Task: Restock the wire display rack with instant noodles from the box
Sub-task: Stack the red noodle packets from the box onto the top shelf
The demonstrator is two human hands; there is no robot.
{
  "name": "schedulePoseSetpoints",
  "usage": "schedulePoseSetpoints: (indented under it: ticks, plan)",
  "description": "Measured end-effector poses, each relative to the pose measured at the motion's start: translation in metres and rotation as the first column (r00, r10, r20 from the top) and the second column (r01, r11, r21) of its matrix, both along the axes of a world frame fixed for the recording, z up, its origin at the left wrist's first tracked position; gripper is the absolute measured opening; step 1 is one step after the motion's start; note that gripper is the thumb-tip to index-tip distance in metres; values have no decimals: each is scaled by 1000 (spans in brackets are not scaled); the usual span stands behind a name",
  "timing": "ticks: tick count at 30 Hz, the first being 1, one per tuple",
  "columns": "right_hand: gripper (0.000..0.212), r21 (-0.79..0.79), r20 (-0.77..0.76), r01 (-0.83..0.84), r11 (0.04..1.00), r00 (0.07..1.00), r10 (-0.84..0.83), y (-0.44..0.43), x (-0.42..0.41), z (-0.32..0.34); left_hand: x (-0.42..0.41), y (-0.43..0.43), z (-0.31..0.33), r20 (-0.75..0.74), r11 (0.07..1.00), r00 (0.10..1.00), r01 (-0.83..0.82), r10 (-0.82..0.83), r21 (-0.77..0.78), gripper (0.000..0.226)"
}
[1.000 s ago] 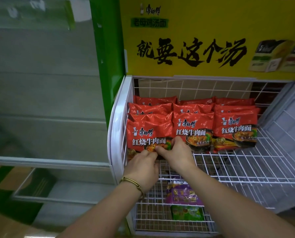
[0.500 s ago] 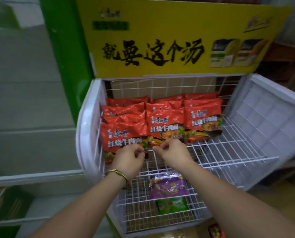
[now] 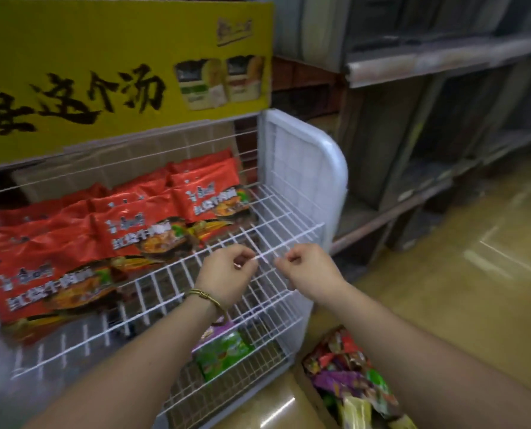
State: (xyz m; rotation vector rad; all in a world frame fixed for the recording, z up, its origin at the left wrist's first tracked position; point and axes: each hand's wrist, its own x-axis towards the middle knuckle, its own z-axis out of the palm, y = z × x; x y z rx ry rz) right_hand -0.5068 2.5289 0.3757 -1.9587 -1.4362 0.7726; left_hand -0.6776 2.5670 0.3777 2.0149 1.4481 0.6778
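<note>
Red instant noodle packets (image 3: 140,233) lie in overlapping rows on the left and middle of the white wire display rack (image 3: 289,230). Its right part is bare wire. My left hand (image 3: 230,272), with a gold bracelet at the wrist, hovers above the bare wire with fingers curled and nothing in them. My right hand (image 3: 309,269) is beside it, also loosely closed and holding nothing. A box of mixed noodle packets (image 3: 351,376) in red, purple and green sits on the floor at the lower right.
A yellow sign (image 3: 119,66) stands behind the rack. A lower wire shelf holds a purple packet and a green packet (image 3: 224,354). Grey metal shelving (image 3: 428,119) stands to the right, with yellowish floor (image 3: 459,305) in front of it.
Both hands have let go of the front red packet and moved right over the bare wire. The view has swung right, bringing the floor box into sight.
</note>
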Motion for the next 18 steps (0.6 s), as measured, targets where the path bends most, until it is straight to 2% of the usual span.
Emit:
schedulePoseSetpoints:
  ticks: [4, 8, 12, 18]
  plan:
    - [26, -60, -52, 95, 994, 994, -99, -45, 70, -18, 62, -22, -12, -4, 995, 998, 59, -59, -83, 10]
    - [25, -95, -15, 152, 984, 988, -154, -83, 123, -35, 112, -48, -28, -3, 987, 996, 88, -89, -131, 12]
    - [25, -125, -16, 184, 975, 982, -188, -123, 161, -46, 153, -78, -43, 64, 964, 992, 123, -111, -234, 13]
    - [20, -204, -52, 171, 964, 981, -185, -171, 203, -62, 195, -114, -66, 42, 943, 985, 170, -165, -286, 3]
